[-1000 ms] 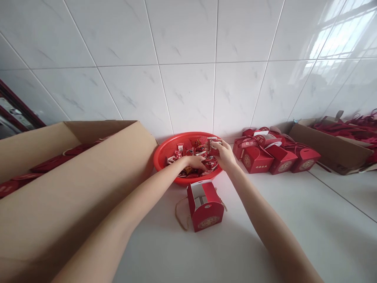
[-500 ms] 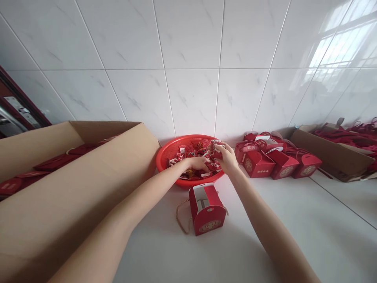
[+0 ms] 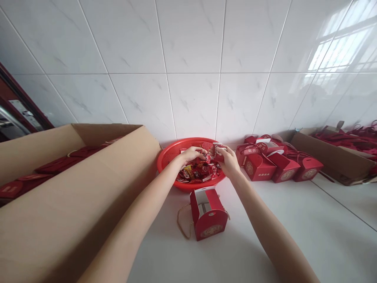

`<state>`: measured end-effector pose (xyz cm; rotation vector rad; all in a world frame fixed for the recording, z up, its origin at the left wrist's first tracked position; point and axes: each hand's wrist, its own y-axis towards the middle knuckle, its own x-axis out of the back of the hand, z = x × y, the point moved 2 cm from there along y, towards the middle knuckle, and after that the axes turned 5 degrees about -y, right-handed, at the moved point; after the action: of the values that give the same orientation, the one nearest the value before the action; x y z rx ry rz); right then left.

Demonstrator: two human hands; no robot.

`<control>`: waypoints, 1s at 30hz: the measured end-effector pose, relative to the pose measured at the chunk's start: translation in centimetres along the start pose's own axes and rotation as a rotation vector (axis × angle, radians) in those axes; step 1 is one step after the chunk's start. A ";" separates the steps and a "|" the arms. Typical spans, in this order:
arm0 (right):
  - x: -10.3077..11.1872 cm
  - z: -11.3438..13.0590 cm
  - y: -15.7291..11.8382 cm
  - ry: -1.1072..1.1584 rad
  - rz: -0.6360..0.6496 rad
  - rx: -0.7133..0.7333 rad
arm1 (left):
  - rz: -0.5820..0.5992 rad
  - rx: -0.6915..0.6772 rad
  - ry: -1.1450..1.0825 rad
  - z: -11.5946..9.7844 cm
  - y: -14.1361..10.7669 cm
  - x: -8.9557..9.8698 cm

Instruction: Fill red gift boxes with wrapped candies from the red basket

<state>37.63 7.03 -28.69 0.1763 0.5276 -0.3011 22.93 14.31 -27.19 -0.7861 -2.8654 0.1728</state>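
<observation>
A red plastic basket [image 3: 161,157] stands by the wall with several wrapped candies [image 3: 200,171] in it, mostly red and a few yellow. My left hand [image 3: 192,154] is over the basket, its fingers closed on a red wrapped candy [image 3: 207,158]. At the basket's right rim, my right hand [image 3: 229,160] grips red packets with white patterning [image 3: 218,148]; the fingers hide how many. In front of the basket, an open red gift box [image 3: 211,225] stands upright, with a rope handle [image 3: 178,222] hanging at its left side.
On the left, a long cardboard box [image 3: 97,182] contains folded red boxes [image 3: 55,165]. Several closed red gift boxes [image 3: 260,166] stand together on the right. Beyond them is another cardboard box [image 3: 332,161] of dark red items [image 3: 341,139]. White tiles [image 3: 193,102] back the table.
My left hand has risen out of the candies toward the back of the basket and now holds a red candy. My right hand stays at the rim with its packets. The view has tilted slightly.
</observation>
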 end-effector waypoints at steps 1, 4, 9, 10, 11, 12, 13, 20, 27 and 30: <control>0.0 0.0 0.0 0.003 -0.001 0.002 | -0.014 -0.019 -0.025 0.1 0.1 0.0; -0.1 0.1 -0.1 0.013 0.006 0.012 | -0.017 -0.063 -0.078 0.3 0.5 0.0; -0.2 0.1 -0.2 0.017 0.006 0.018 | -0.088 -0.113 -0.126 0.5 1.0 0.4; -0.2 0.0 -0.2 0.020 0.008 0.019 | -0.104 -0.125 -0.116 0.5 1.1 0.5; -0.2 0.0 -0.2 0.023 0.011 0.019 | -0.114 -0.139 -0.099 0.5 1.1 0.6; -0.2 0.0 -0.2 0.026 0.015 0.019 | -0.128 -0.158 -0.073 0.5 1.2 0.7; -0.2 0.0 -0.2 0.028 0.017 0.018 | -0.148 -0.183 -0.042 0.5 1.2 0.8; -0.1 0.0 -0.2 0.013 0.031 0.003 | -0.313 -0.280 0.103 0.7 1.8 1.4; -0.1 0.0 -0.1 -0.014 0.049 0.010 | -0.324 -0.195 0.240 1.2 1.8 1.6; 0.0 -0.1 0.0 -0.014 0.055 0.017 | -0.323 -0.158 0.304 1.3 1.7 1.5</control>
<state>37.57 7.01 -28.75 0.2050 0.5053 -0.2529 22.22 16.42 -28.56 -0.3266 -2.6846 -0.1988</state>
